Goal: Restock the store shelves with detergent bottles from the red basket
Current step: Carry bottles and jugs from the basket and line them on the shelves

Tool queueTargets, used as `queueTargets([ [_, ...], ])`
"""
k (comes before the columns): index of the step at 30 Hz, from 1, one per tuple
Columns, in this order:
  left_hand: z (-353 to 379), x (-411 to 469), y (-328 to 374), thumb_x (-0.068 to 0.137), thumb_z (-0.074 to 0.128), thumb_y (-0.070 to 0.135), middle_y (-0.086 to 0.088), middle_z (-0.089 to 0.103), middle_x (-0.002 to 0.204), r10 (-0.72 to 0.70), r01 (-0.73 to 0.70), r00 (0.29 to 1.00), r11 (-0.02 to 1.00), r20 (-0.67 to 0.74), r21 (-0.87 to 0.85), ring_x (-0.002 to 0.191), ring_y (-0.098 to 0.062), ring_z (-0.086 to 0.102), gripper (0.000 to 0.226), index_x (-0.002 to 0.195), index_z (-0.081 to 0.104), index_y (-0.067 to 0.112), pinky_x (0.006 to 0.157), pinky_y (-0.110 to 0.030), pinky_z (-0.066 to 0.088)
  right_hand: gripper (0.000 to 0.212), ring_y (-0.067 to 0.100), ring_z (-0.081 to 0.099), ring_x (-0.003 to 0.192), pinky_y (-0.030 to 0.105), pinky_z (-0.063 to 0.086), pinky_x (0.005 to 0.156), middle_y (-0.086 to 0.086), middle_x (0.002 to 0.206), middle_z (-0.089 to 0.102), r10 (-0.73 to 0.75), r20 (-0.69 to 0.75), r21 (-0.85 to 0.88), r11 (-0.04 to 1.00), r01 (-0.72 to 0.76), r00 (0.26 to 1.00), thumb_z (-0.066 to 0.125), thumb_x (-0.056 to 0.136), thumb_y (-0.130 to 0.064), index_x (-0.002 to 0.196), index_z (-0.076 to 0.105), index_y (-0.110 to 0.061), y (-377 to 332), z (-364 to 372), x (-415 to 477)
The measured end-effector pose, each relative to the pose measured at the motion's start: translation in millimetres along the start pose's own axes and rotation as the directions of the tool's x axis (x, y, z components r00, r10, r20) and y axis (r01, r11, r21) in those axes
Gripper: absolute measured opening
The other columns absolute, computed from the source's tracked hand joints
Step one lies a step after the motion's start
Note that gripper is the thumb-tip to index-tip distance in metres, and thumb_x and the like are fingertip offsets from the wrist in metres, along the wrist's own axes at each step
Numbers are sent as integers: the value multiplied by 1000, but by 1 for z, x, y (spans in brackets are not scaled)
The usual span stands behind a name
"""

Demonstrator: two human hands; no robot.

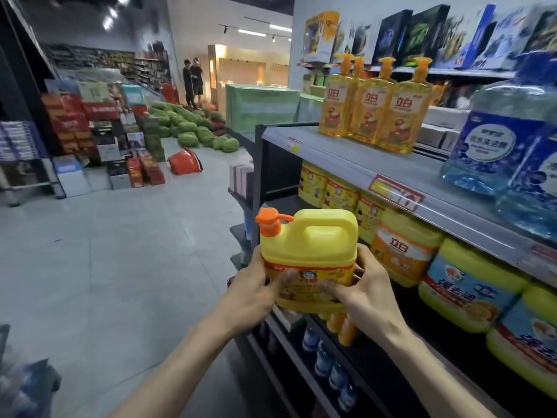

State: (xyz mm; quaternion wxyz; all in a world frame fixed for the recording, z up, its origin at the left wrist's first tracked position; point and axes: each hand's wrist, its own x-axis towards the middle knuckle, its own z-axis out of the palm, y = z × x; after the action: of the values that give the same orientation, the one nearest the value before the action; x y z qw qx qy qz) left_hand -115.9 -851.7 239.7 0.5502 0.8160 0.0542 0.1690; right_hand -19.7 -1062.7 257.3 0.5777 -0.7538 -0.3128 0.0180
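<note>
Two-handed at lower centre of frame, gripping squat yellow plastic detergent jug with orange pump (307,251) by its labelled sides with left hand (256,285) and right hand (367,288) (likely heavy, slick; moulded top handle (327,220) safer).

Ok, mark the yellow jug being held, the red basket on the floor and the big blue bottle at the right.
yellow jug (310,254): head view, front of its body above the label.
red basket (184,165): head view, its side wall.
blue bottle (506,140): head view, its front label.
</note>
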Motion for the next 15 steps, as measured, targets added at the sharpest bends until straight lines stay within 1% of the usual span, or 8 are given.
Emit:
queueTargets([
  [2,-15,17,-12,85,61,80,21,64,133,11,-11,1000,1000,14,-8,126,-5,63,81,151,35,40,109,-39,53,69,26,75,85,18,59,58,3,110,76,18,-5,-10,1000,-18,1000,94,78,-31,133,52,-37,3,16,18],
  [3,-21,25,-17,91,63,71,23,64,132,11,-10,1000,1000,26,-15,125,-2,62,75,152,35,38,108,-35,53,69,25,75,83,17,57,57,3,108,76,24,-15,-30,999,-25,1000,93,78,-31,133,51,-38,6,23,25],
  [5,-30,41,-29,95,66,55,30,65,125,22,-21,999,999,44,-26,121,6,62,65,151,37,36,103,-23,53,70,18,75,84,18,58,60,0,106,76,25,-41,-98,995,-29,999,93,79,-28,131,49,-40,14,35,38],
  [7,-35,59,-42,99,68,41,40,64,119,34,-33,998,999,53,-20,116,12,60,55,147,41,37,94,-9,50,71,15,74,76,18,55,55,-1,98,76,41,-43,-164,985,-48,998,92,81,-25,129,44,-46,23,44,51],
  [8,-36,68,-50,100,69,36,43,63,116,36,-34,998,999,56,-22,115,14,60,51,144,43,37,90,-6,49,71,14,72,72,18,54,53,-1,95,76,50,-49,-194,979,-59,998,91,82,-25,128,42,-48,29,47,57],
  [12,-35,108,-81,99,71,32,33,68,120,53,-49,997,996,62,-69,117,6,63,47,140,48,38,91,-10,50,67,8,67,65,14,49,51,-3,88,73,47,-104,-279,957,-75,993,89,84,-24,128,43,-45,59,57,87],
  [14,-34,122,-90,97,70,37,29,69,123,62,-56,996,994,67,-93,120,2,64,48,140,49,39,94,-15,52,70,4,68,68,12,49,53,-6,90,72,34,-116,-294,953,-67,993,89,84,-19,128,43,-48,68,60,98],
  [15,-35,133,-93,95,70,40,27,69,124,65,-57,995,993,72,-105,121,0,64,49,140,49,40,96,-18,52,73,-1,68,74,12,51,56,-10,95,72,16,-128,-292,955,-54,992,90,83,-17,129,43,-49,73,62,108],
])
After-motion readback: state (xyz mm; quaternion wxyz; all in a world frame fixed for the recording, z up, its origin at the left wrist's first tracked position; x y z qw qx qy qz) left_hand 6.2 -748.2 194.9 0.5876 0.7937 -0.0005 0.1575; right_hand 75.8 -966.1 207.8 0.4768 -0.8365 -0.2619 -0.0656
